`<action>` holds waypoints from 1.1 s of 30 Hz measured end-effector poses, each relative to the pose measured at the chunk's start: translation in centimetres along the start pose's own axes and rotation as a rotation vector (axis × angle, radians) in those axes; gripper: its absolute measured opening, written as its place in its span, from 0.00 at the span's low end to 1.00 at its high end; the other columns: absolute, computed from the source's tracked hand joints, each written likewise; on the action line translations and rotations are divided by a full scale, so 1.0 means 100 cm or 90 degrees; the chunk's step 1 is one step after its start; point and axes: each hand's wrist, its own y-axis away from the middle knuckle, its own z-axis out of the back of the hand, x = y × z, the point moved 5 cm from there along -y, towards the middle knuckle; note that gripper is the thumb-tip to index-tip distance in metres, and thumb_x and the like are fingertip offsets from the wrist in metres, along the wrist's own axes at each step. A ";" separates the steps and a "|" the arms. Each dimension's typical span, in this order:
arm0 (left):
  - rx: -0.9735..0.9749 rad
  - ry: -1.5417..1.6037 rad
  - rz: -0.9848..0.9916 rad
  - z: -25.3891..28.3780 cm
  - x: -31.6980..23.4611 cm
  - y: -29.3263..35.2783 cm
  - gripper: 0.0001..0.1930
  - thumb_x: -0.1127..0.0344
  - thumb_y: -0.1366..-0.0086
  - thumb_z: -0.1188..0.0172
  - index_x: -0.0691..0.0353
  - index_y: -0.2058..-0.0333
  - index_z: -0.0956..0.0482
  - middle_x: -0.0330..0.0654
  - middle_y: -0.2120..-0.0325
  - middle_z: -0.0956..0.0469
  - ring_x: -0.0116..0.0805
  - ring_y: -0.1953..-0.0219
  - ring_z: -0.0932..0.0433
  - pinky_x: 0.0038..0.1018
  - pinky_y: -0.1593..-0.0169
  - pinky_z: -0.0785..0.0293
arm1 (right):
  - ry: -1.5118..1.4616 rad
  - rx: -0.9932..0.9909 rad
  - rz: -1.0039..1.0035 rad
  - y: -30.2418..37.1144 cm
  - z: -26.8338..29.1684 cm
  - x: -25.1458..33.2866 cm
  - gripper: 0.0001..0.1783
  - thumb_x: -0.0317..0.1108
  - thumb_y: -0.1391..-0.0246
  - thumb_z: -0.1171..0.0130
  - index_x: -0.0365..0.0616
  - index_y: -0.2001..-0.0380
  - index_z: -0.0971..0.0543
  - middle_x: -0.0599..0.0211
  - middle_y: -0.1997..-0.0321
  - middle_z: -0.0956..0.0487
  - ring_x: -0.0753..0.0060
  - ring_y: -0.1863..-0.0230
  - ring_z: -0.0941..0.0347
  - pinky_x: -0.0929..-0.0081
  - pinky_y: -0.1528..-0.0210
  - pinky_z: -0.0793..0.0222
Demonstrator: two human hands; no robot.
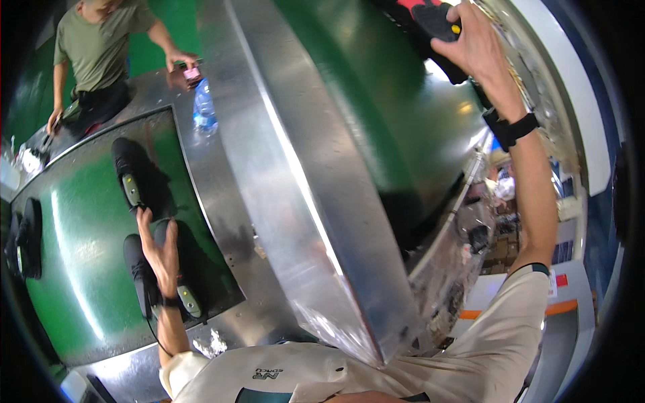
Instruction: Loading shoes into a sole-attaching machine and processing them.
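The right hand [478,48] clamped its fingers on a red-and-black shoe [433,21], likely light, best held by its sole; the left hand [160,260], fingers apart, overlay black fabric shoes [138,272].

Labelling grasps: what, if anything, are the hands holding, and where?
Right hand: red-black shoe, by its yellow-dotted end. Left hand: over black shoes; hold unclear.

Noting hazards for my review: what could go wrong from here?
The right hand might lose its grip on the red-and-black item, with the arm outstretched. The left hand, at the black shoes, could knock one askew. The bottle near a co-worker's hand might get bumped.
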 end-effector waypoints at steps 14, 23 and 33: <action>0.186 0.425 0.376 -0.028 -0.080 0.189 0.12 0.72 0.33 0.37 0.71 0.53 0.21 0.41 0.60 0.17 0.28 0.57 0.20 0.25 0.49 0.26 | 0.216 0.101 -0.122 0.011 -0.056 -0.009 0.61 0.40 0.59 0.25 0.41 0.27 0.51 0.37 0.37 0.33 0.35 0.38 0.32 0.43 0.39 0.32; 0.604 0.431 0.386 -0.044 -0.137 0.262 0.16 0.74 0.34 0.37 0.72 0.48 0.24 0.50 0.51 0.19 0.34 0.52 0.19 0.28 0.47 0.25 | 0.083 -0.058 -0.031 0.051 -0.017 -0.040 0.56 0.33 0.63 0.30 0.60 0.27 0.42 0.46 0.52 0.22 0.48 0.48 0.27 0.48 0.50 0.37; 0.600 0.996 -0.068 -0.112 -0.465 0.267 0.59 0.38 0.45 0.29 0.59 0.27 0.55 0.56 0.29 0.46 0.58 0.30 0.40 0.51 0.28 0.43 | -0.057 -0.325 -0.150 0.322 0.238 -0.002 0.55 0.30 0.71 0.25 0.51 0.32 0.34 0.58 0.44 0.29 0.57 0.51 0.32 0.57 0.52 0.41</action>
